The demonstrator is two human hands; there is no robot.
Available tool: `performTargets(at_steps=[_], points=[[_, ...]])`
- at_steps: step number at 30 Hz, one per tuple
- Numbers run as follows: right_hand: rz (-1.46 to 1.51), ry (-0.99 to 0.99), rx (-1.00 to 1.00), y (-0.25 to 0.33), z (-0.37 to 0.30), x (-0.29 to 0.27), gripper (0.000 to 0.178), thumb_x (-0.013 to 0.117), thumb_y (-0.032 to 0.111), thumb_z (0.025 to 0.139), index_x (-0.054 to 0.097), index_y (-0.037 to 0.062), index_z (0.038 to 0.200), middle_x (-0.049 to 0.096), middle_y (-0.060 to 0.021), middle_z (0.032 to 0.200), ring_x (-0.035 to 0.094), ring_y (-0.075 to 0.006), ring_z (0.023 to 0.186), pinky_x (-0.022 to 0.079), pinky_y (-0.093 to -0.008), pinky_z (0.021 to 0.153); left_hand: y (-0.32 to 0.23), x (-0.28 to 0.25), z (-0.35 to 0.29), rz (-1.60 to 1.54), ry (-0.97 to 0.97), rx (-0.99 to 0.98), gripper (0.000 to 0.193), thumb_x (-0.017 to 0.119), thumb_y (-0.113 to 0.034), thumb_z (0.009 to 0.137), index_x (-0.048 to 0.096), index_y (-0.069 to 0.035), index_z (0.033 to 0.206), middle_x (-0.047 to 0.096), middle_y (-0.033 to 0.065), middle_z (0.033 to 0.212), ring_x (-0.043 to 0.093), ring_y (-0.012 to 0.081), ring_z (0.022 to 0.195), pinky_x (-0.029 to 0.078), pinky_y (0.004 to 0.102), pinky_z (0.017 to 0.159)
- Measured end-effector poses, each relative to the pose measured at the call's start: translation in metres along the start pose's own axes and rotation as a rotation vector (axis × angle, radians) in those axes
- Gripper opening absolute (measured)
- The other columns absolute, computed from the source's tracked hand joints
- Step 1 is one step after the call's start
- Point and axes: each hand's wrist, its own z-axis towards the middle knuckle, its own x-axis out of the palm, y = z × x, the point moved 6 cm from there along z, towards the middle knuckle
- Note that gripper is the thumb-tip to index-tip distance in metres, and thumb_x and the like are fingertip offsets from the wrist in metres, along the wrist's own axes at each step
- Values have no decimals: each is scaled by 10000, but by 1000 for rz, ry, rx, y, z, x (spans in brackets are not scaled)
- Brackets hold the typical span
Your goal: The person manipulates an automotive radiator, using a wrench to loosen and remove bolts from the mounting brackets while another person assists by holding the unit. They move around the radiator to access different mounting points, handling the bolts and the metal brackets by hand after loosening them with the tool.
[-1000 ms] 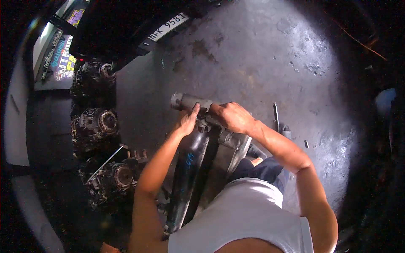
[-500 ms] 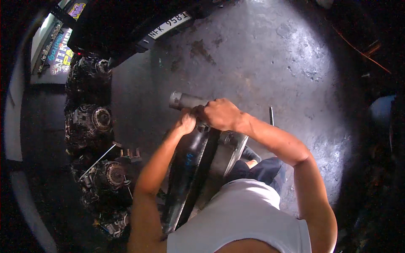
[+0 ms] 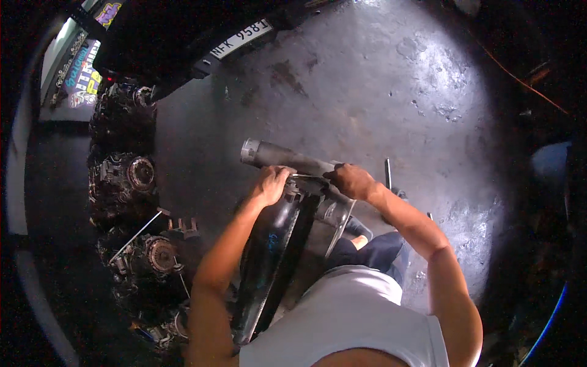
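A long glossy black part (image 3: 269, 244) with a ridged metal edge and a blue scrawl stands in front of me, slanting toward my left side. Over its top end, a thin metal bar (image 3: 310, 177) spans the gap between my hands; its exact kind is unclear. My left hand (image 3: 272, 185) is closed at the bar's left end, beside the black part's corner. My right hand (image 3: 353, 182), knuckles up, has its fingers curled at the right end. Just beyond them lies a grey tube (image 3: 284, 155) with a bright metal collar, partly behind my right hand.
Several greasy gearbox-like units (image 3: 140, 173) line the left side. A long-handled metal tool (image 3: 139, 235) leans across the nearer ones. Ahead is the dark end of a vehicle with a white plate (image 3: 239, 39). A metal bar (image 3: 387, 173) rises right of my right hand. The floor (image 3: 367, 92) is stained concrete.
My hands have moved apart: the right shifted right and toward me, the left slightly. The thin bar between them now shows, and more of the grey tube is uncovered.
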Motion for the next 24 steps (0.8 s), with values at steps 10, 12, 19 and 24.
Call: performTargets(at_steps=[10, 12, 19, 24], points=[[-313, -146, -195, -36, 44, 25, 196, 519, 86, 759, 631, -18, 882, 567, -196, 1137, 620, -333, 924, 515, -418, 774, -9, -8, -3, -21, -90, -5, 428, 325, -274, 881, 642, -5, 982, 635, 197, 1011, 583, 365, 972, 448, 408, 864], [-304, -208, -284, -34, 51, 24, 217, 515, 93, 765, 624, -17, 916, 552, -191, 1172, 610, -329, 964, 510, -414, 794, -9, -8, -6, 97, -98, 51, 399, 337, -255, 881, 641, -8, 958, 638, 191, 997, 583, 365, 960, 450, 414, 855], [-335, -107, -190, -80, 119, 62, 395, 509, 174, 819, 547, 121, 1209, 555, -143, 1187, 563, -314, 1062, 499, -400, 857, -14, -4, -2, 167, -161, 239, 269, 418, -163, 878, 599, -19, 1015, 614, 197, 1064, 582, 376, 965, 456, 443, 842], [-317, -98, -375, -24, 155, 31, 211, 499, 144, 819, 614, 80, 985, 595, -136, 992, 595, -310, 960, 514, -404, 784, -21, -10, -9, 109, -164, 54, 249, 436, -174, 878, 612, -26, 973, 618, 189, 1044, 579, 365, 983, 447, 429, 875]])
